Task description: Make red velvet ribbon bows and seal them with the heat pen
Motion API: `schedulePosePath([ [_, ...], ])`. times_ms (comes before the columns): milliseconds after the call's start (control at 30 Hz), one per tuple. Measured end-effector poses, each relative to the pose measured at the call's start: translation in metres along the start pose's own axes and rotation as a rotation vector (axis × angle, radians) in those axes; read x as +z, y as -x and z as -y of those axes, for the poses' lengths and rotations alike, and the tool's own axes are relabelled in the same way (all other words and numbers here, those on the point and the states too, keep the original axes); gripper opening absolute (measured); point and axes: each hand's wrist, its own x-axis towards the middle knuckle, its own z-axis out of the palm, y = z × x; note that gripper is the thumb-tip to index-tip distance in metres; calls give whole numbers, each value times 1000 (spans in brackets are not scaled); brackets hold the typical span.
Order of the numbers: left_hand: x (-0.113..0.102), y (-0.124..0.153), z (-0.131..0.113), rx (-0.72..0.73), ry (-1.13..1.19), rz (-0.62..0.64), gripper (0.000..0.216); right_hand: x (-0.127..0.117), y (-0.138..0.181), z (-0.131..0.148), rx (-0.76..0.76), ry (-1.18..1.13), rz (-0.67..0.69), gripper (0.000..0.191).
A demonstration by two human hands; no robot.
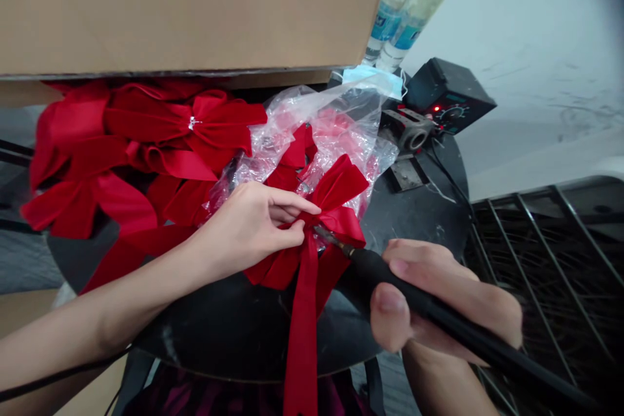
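A red velvet bow (338,188) with long ribbon tails lies at the middle of the round black table. My left hand (260,221) pinches the bow near its centre knot with thumb and fingers. In my right hand (433,292) is a black-handled soldering iron (375,270), its metal tip against the bow's centre, beside my left fingertips. One tail hangs over the table's near edge. What exactly lies under the tip is hidden by my fingers and the ribbon.
More red bows (185,123) are heaped at the left. Clear plastic bags (336,110) lie behind the work. A control box (446,97) with a lit red light and an iron holder (412,133) stand at right. Beyond are a cardboard box (195,10), bottles (404,19) and a metal rack (541,260).
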Motion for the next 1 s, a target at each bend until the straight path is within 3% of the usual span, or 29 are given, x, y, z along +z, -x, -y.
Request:
schedulePosePath([
  [67,0,0,-1,2,9,-3,29,4,0,2,21,-6,-47,22],
  [233,0,0,-2,0,18,-8,30,6,0,-1,104,-56,-1,23],
  [400,-1,1,-3,-18,6,8,31,12,-1,-7,7,-150,-33,22],
  [633,0,1,-3,-8,-10,7,31,13,2,-5,98,-120,12,16],
  [900,-2,3,-2,-1,-20,2,30,15,-2,-5,-68,-33,-19,16],
  [1000,-3,2,-2,-22,-22,4,31,8,2,-7,0,-29,-47,15],
])
